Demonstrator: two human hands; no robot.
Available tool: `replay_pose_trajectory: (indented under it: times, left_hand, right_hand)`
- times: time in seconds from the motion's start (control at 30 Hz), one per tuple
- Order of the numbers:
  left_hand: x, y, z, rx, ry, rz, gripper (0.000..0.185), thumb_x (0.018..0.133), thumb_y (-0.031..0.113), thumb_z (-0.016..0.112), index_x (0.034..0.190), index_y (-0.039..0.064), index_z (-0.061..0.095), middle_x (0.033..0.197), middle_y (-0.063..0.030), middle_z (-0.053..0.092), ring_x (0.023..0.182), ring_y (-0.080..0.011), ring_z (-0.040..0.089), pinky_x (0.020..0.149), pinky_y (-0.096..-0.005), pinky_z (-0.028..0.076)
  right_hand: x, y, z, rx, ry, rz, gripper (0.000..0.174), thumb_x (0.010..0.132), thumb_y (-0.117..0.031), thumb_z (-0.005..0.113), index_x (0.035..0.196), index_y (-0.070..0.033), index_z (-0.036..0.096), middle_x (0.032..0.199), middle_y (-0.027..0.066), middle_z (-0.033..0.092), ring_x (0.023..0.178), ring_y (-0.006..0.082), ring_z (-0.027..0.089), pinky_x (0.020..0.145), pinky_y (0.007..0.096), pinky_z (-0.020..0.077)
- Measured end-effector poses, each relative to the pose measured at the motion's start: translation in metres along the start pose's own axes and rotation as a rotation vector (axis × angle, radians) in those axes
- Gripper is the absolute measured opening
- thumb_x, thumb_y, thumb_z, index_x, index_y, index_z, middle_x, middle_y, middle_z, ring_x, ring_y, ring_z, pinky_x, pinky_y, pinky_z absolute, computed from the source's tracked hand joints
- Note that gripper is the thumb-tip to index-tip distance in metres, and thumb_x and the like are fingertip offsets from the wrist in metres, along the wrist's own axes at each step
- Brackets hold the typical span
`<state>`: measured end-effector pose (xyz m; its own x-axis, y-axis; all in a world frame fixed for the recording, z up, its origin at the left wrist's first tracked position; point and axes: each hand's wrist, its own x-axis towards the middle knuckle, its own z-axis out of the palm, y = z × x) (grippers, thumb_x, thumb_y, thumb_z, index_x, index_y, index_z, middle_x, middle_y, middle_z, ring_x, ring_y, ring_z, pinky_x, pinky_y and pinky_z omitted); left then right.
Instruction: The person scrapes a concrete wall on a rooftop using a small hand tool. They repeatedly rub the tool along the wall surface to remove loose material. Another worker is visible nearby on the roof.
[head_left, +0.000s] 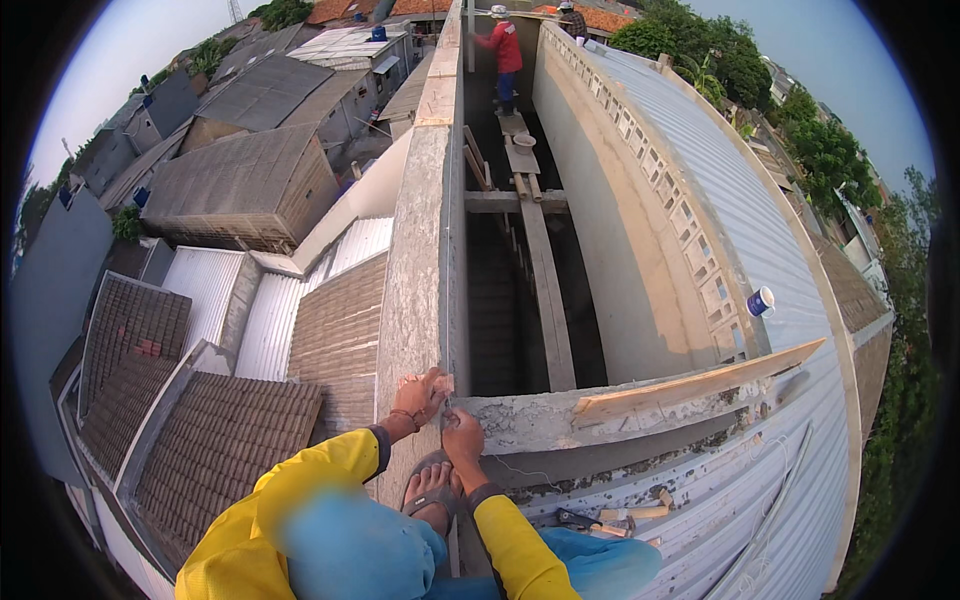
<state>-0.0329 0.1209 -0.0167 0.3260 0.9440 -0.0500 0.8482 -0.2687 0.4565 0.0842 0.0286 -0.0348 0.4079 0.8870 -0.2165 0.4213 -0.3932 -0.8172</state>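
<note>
A narrow concrete wall top (411, 285) runs straight ahead of me. Near its inner edge, my left hand (417, 399) holds a small reddish block (445, 385), possibly brick or wood. A thin white string (448, 300) stretches along that edge and reaches the block. Just below, the fingers of my right hand (463, 435) are closed close to the string's near end; they seem to pinch it, though the fingers hide the grip. My sandalled foot (431, 491) rests on the wall between my forearms. A loose string end (529, 474) trails right of my right hand.
A deep shaft with a narrow beam (547, 292) drops beyond the crossbeam (525, 424). A plank (697, 381) lies on that crossbeam. Wood offcuts (634, 514) and a dark-handled tool (577, 519) lie on corrugated roofing at right. A co-worker (504, 52) stands on boards far ahead.
</note>
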Motion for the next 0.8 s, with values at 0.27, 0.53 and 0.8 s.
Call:
replay_pose_trajectory:
  times: [0.27,0.53,0.8]
  left_hand:
    - [-0.001,0.005,-0.007,-0.081,-0.081,-0.042,0.051,0.092,0.041,0.066,0.134,0.015,0.052,0.097,-0.0242,0.072,0.096,-0.0476,0.065,0.091,-0.0563,0.045]
    - [-0.003,0.007,-0.011,-0.089,-0.078,-0.066,0.051,0.092,0.04,0.066,0.133,0.014,0.052,0.096,-0.0246,0.071,0.094,-0.0478,0.066,0.089,-0.0564,0.046]
    - [-0.013,0.019,-0.016,-0.108,-0.027,-0.042,0.042,0.092,0.035,0.066,0.124,0.011,0.051,0.088,-0.0217,0.07,0.089,-0.044,0.067,0.077,-0.0543,0.05]
  right_hand:
    - [-0.002,-0.008,-0.006,0.009,-0.008,0.002,0.022,0.092,-0.015,0.055,0.101,-0.013,0.075,0.098,0.0161,0.073,0.096,0.0403,0.068,0.081,0.049,0.0535]
    - [-0.003,-0.006,-0.004,0.009,-0.005,-0.013,0.022,0.092,-0.015,0.055,0.101,-0.014,0.075,0.098,0.0153,0.074,0.096,0.0404,0.069,0.081,0.049,0.0538]
    - [-0.005,-0.008,-0.007,-0.049,-0.02,0.015,0.02,0.092,-0.018,0.057,0.101,-0.017,0.075,0.097,0.0157,0.074,0.096,0.0408,0.069,0.08,0.0502,0.0541]
